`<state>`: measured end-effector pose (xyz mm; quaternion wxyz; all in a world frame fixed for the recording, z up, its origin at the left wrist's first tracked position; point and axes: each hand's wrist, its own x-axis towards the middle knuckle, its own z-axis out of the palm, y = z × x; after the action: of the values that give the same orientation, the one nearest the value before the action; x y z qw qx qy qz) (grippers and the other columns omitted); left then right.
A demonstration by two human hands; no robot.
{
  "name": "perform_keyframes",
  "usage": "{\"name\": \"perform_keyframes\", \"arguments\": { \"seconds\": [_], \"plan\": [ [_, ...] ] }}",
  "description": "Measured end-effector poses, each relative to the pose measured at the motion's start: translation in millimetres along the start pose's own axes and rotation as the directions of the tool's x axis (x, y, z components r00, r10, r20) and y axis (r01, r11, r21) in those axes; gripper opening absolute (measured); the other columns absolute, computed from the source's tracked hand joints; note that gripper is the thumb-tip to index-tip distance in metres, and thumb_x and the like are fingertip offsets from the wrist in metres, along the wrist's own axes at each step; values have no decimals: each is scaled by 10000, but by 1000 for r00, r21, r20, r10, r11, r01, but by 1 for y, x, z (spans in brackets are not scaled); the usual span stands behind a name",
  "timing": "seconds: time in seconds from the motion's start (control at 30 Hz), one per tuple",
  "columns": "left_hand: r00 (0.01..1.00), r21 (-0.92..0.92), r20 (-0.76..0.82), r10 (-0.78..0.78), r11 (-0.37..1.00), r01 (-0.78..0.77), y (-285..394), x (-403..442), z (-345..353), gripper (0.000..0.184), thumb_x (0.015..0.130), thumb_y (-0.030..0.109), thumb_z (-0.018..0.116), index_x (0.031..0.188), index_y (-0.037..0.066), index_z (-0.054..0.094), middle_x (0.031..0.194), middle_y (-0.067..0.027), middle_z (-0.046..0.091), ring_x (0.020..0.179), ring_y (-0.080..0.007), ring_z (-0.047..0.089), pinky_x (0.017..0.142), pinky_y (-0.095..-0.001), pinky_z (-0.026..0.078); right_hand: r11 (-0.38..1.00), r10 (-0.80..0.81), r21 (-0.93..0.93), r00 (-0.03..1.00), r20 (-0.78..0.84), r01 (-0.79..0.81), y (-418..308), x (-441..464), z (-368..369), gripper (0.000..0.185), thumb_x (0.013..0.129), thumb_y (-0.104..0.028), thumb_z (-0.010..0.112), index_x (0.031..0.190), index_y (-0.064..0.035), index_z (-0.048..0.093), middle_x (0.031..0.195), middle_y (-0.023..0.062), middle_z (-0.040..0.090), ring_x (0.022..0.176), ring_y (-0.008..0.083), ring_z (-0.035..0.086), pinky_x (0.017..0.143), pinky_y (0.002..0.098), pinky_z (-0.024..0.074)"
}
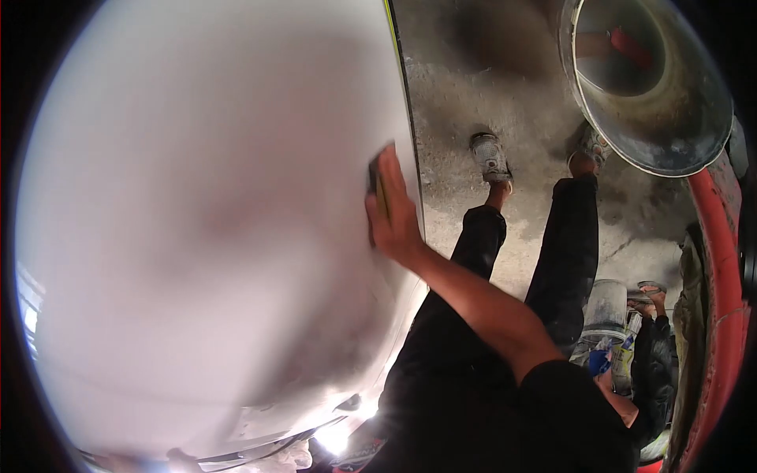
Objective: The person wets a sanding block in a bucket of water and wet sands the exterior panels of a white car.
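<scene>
My right hand (397, 217) lies on a large, smooth white panel (197, 142) close to its right edge, fingers pointing up and away from me. Under the fingers and palm is a thin dark block (374, 177) with a yellowish layer, pressed against the panel; it looks like a sanding block. Fingers cover most of it. Greyish-pink shading, partly shadow, spreads over the panel. A black and yellow-green strip (399, 43) runs along the panel's upper right edge. My left hand cannot be made out.
A large round bucket (694, 110) with a red item (628, 47) inside is at the upper right. Beside a red curved part (721, 315), another person's sandalled foot (651, 288) and dark trousers show near a whitish bucket (607, 303). Concrete floor (449, 87) lies below.
</scene>
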<state>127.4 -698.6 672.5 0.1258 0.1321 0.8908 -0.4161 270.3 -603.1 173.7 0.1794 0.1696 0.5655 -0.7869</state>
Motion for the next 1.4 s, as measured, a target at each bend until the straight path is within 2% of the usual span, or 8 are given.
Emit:
{"name": "perform_keyframes", "arguments": {
  "seconds": [0.2,0.27,0.37,0.63,0.73,0.83,1.07,1.4],
  "plan": [
    [1000,16,-2,1,1000,-1,1,-1,-3,884,965,747,270,1577,110,267,1635,-225,169,1508,-422,186,1172,-630,259,947,-59,-298,978,199,118,-61,205,-19,499,990,-233,546,1396,43,454,1491,295,404,1388,445,384,1075,476,417],
    [1000,18,-13,-4,1000,4,1,-4,-3,884,964,747,271,1577,109,269,1634,-225,171,1508,-422,188,1171,-630,260,878,-421,-255,907,-13,404,-23,162,11,560,967,-233,591,1428,42,430,1510,297,387,1395,456,384,1113,487,388],
    [1000,10,-25,-4,1000,4,-1,-3,-5,885,964,748,272,1575,108,272,1633,-224,174,1507,-422,191,1171,-629,261,967,-254,52,954,159,249,-34,18,-4,733,931,-47,515,1586,-5,189,1650,253,131,1539,382,118,1248,422,127],
    [999,11,-35,10,1000,-10,3,3,-5,886,963,750,275,1572,106,281,1631,-224,182,1504,-421,199,1169,-627,263,966,-243,-27,941,234,256,-107,193,-9,680,940,-188,609,1520,20,322,1577,289,296,1469,459,274,1200,474,275],
    [999,8,-42,9,1000,-9,4,6,-7,887,963,751,276,1571,105,284,1630,-224,185,1503,-421,202,1168,-627,264,870,-486,-84,874,16,485,-63,116,14,709,971,-151,569,1580,-20,229,1618,256,241,1520,376,215,1230,449,198],
    [999,3,-47,5,1000,-5,1,8,-5,888,963,751,277,1570,104,287,1629,-224,189,1502,-421,205,1168,-626,265,972,-235,60,948,213,227,-48,-5,0,725,979,-207,560,1586,-23,210,1641,266,144,1525,421,152,1239,456,158],
    [999,4,-46,0,1000,0,1,11,-5,889,962,753,280,1567,101,294,1627,-224,196,1500,-420,211,1166,-625,267,965,-262,89,925,274,247,-120,200,-15,659,965,-200,575,1538,-6,313,1595,265,274,1492,413,256,1216,474,241],
    [998,-4,-63,-17,1000,17,2,12,-3,891,962,755,284,1563,98,305,1624,-223,206,1497,-419,221,1164,-623,270,897,-423,-108,904,70,428,-72,123,6,708,946,-216,609,1539,4,289,1575,304,289,1464,473,278,1188,486,307]
  ]
}}
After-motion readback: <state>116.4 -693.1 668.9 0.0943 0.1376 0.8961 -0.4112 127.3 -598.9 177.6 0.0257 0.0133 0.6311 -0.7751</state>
